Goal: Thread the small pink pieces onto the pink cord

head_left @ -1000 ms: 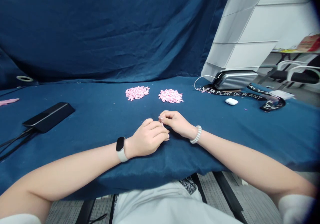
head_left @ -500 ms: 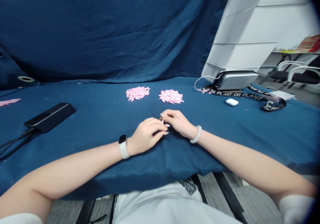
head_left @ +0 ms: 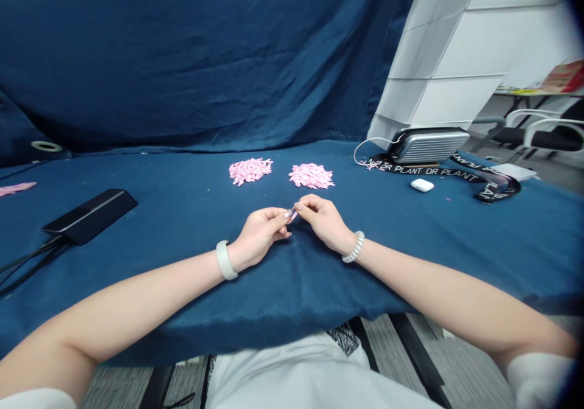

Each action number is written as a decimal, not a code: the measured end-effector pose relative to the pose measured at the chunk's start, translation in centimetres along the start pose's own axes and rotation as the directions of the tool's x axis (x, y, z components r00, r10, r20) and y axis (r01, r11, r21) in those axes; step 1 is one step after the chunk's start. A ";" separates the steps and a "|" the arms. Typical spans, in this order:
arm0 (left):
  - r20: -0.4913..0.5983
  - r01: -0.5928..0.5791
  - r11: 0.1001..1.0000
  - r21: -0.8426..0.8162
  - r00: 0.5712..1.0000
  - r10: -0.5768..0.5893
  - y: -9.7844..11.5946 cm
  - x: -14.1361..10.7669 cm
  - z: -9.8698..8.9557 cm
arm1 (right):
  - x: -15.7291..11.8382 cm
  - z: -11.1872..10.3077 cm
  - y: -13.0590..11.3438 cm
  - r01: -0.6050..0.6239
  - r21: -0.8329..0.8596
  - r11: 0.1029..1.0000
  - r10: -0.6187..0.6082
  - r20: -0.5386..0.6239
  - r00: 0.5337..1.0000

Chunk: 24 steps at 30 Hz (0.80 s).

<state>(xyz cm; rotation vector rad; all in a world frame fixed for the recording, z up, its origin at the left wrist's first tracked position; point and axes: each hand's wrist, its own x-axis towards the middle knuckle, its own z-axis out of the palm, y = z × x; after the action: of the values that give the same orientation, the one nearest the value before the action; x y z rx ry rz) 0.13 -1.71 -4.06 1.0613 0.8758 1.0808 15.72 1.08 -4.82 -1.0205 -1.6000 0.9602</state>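
My left hand [head_left: 261,234], with a pale band on its wrist, is closed in a pinch at the middle of the table. Its thumb and index fingertip meet a small pale pink piece [head_left: 294,214]. On the other end of that piece, my right hand [head_left: 325,221] pinches with thumb and index finger; a coiled bracelet circles this wrist. The piece is too small to name. Beyond the hands lie two heaps of small pink pieces, a left heap [head_left: 250,170] and a right heap [head_left: 311,176], both apart from my fingers.
A black box with cables [head_left: 90,215] lies at the left, near a pink glove-like thing [head_left: 17,188]. At the right are a white earbud case [head_left: 422,185], a lettered black strap [head_left: 420,171] and a ribbed silver case [head_left: 429,146]. Blue cloth [head_left: 182,214] covers the table.
My left hand has rolled over, thumb side up, so its watch face no longer shows. Its fingers have drawn back slightly and now pinch at the small piece. My right hand stays nearly in place.
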 end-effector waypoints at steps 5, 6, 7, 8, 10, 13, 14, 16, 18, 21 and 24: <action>0.061 0.082 0.995 -0.051 0.995 -0.078 0.2 0.2 -0.2 | -0.2 -0.1 -0.4 0.102 -0.066 0.993 -0.103 -0.005 0.995; 0.079 0.093 0.995 -0.043 0.993 -0.089 0.3 0.2 -0.3 | -0.3 -0.1 -0.5 0.122 -0.075 0.990 -0.122 0.002 0.992; 0.095 0.102 0.994 -0.031 0.991 -0.099 0.4 0.3 -0.3 | -0.4 -0.1 -0.6 0.140 -0.079 0.987 -0.140 0.009 0.990; 0.110 0.112 0.994 -0.012 0.988 -0.110 0.4 0.3 -0.3 | -0.5 -0.1 -0.6 0.154 -0.079 0.985 -0.153 0.016 0.988; 0.131 0.123 0.992 0.038 0.983 -0.127 0.5 0.3 -0.3 | -0.6 0.0 -0.7 0.162 -0.067 0.984 -0.160 0.028 0.987; 0.148 0.125 0.984 0.127 0.979 -0.143 0.6 0.2 -0.4 | -0.8 0.0 -0.7 0.144 -0.046 0.988 -0.141 0.065 0.988; 0.148 0.124 0.980 0.155 0.978 -0.147 0.6 0.3 -0.4 | -0.8 0.0 -0.7 0.138 -0.045 0.989 -0.134 0.085 0.987; 0.149 0.128 0.971 0.203 0.976 -0.160 0.5 0.3 -0.5 | -0.8 -0.1 -0.7 0.127 -0.038 0.991 -0.121 0.132 0.984; 0.159 0.127 0.965 0.230 0.973 -0.166 0.5 0.3 -0.5 | -0.7 -0.2 -0.8 0.110 -0.012 0.994 -0.105 0.192 0.976; 0.188 0.126 0.970 0.208 0.968 -0.166 0.5 0.2 -0.5 | -0.6 -0.2 -0.8 0.042 0.075 0.996 -0.060 0.261 0.963; 0.186 0.128 0.977 0.170 0.970 -0.159 0.5 0.1 -0.5 | -0.3 -0.2 -0.8 -0.134 0.234 0.963 0.073 0.250 0.965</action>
<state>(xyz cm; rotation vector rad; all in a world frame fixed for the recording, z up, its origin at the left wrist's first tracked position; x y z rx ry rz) -0.40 -1.42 -3.66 1.1951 0.8724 0.7797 15.80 0.50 -4.14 -0.8445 -1.5803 1.3637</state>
